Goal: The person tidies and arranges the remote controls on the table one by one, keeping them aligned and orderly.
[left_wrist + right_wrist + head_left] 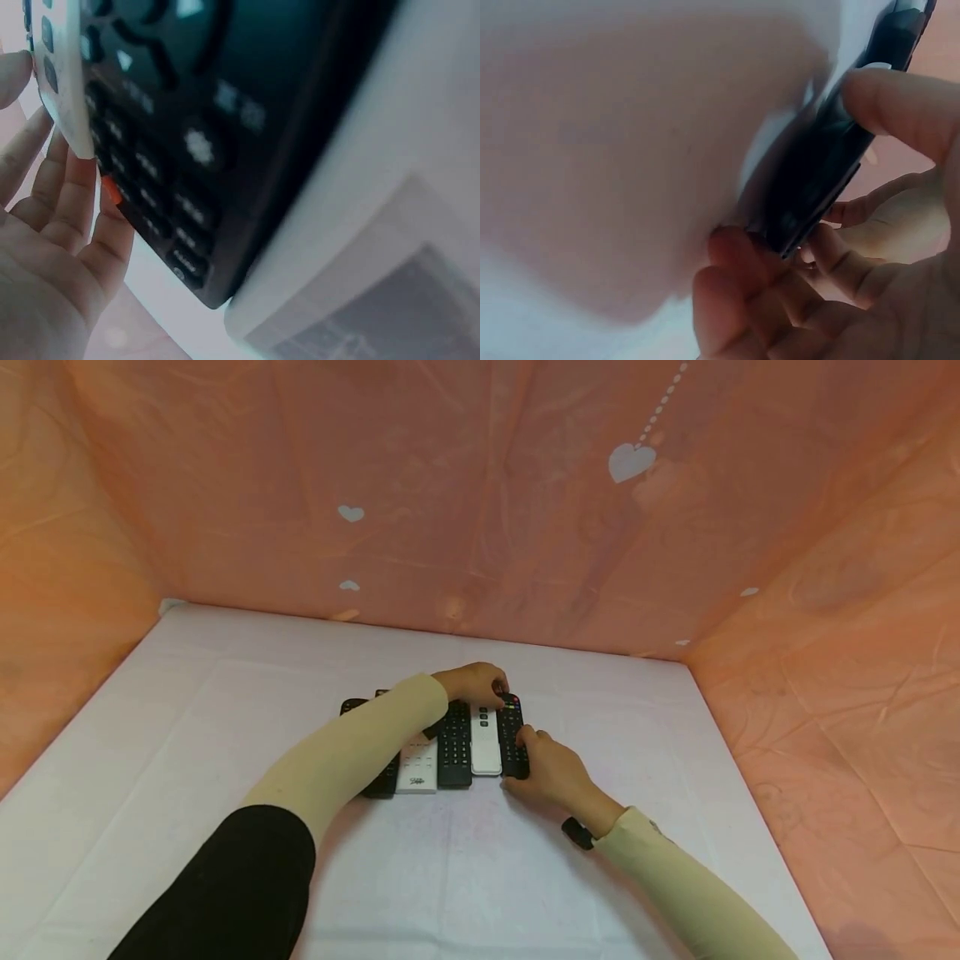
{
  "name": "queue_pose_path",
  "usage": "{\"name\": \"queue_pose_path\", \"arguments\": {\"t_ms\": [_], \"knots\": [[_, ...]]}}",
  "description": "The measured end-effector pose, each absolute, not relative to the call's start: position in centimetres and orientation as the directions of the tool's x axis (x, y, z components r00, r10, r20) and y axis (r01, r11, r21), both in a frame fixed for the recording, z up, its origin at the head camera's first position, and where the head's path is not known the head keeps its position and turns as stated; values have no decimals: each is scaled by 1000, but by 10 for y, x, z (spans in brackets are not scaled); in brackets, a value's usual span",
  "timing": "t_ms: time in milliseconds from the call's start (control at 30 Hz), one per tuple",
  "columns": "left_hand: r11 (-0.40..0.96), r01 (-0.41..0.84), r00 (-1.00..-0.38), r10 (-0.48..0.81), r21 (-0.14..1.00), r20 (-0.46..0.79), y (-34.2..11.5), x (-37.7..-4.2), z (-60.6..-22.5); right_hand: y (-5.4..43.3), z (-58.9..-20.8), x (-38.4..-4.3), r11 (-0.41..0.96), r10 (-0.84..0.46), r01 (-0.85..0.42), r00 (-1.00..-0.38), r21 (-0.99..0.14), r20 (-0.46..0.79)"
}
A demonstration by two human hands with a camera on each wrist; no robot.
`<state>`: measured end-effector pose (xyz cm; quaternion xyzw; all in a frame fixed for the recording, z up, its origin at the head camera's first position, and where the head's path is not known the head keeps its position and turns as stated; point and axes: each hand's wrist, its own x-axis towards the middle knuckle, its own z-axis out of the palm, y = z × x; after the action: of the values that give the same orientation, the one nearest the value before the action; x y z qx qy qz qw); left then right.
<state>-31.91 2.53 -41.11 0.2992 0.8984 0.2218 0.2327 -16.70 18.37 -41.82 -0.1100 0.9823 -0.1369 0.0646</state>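
Several remote controls lie side by side in a row. The rightmost black remote has my left hand at its top end, thumb and fingers bent about the corner. My right hand holds the same remote at its lower right, with the thumb on it in the right wrist view. Left of it are a white remote, a black remote, another white remote and a black remote. My left sleeve partly covers the left ones. In the left wrist view, a black keypad remote fills the foreground.
A white cloth covers the table. Orange sheeting with pale hearts stands behind it and at both sides. A dark strap-mounted device sits at my right wrist.
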Motion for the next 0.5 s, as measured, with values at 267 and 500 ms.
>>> {"name": "queue_pose_path", "arguments": {"t_ms": [267,500], "knots": [[718,457,-730,640,525,-240,9,-309,-399,183,-419,-168,948,-204,-165,-971,-271,-122],[675,526,-743,661,518,-107,-38,-281,-376,184,-420,-168,953,-188,-157,-977,-260,-99]]}}
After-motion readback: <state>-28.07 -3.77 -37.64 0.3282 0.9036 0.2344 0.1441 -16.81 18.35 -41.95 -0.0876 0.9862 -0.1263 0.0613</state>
